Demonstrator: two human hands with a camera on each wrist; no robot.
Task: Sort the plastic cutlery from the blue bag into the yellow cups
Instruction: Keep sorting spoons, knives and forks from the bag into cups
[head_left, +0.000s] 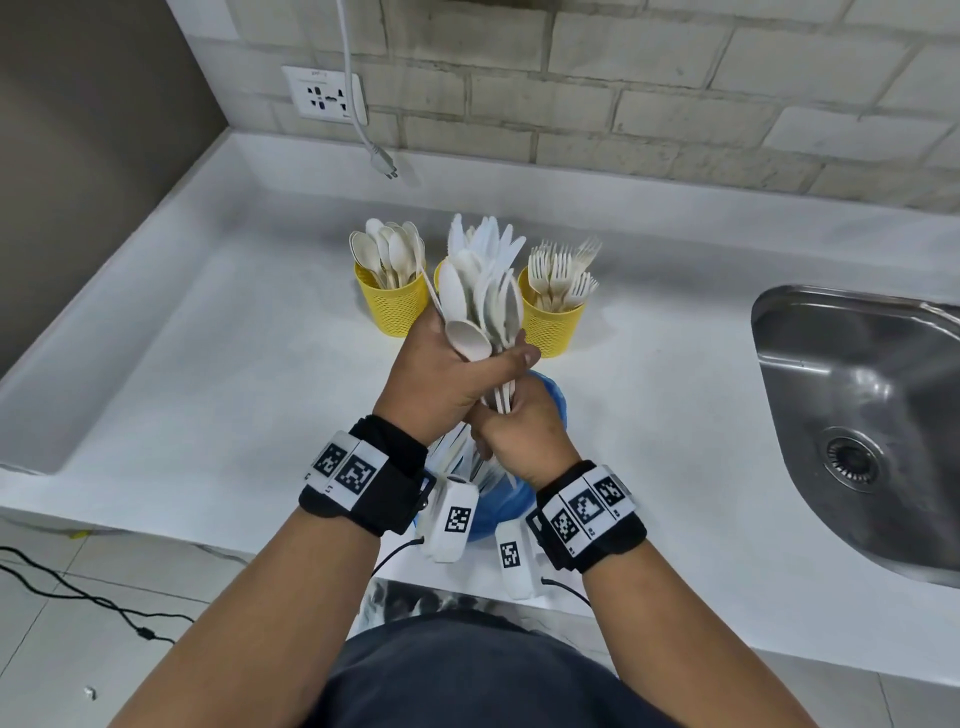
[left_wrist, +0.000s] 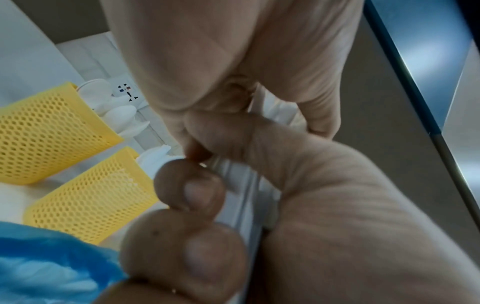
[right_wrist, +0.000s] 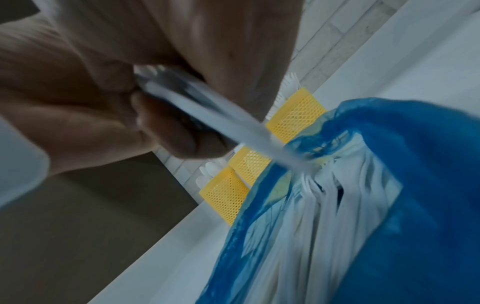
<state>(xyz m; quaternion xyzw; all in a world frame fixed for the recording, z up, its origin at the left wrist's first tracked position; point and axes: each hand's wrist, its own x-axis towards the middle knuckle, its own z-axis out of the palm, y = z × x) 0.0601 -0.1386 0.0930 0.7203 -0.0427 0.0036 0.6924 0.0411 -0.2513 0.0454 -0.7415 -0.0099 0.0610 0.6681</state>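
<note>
My left hand (head_left: 467, 364) grips a thick bundle of white cutlery (head_left: 483, 296) of spoons and knives, held upright in front of the cups. Just below, my right hand (head_left: 511, 418) is curled round the handles of the same bundle (right_wrist: 207, 115). The blue bag (head_left: 548, 395) sits under both hands with more white cutlery inside (right_wrist: 324, 216). Three yellow mesh cups stand behind: the left cup (head_left: 387, 309) holds spoons, the middle cup (head_left: 440, 273) with knives is mostly hidden, and the right cup (head_left: 550, 325) holds forks.
The white counter (head_left: 208, 364) runs to a steel sink (head_left: 857, 405) on the right. A wall socket (head_left: 324, 96) and a hanging plug (head_left: 385, 167) are at the back. A black cable (head_left: 78, 587) lies on the floor below left.
</note>
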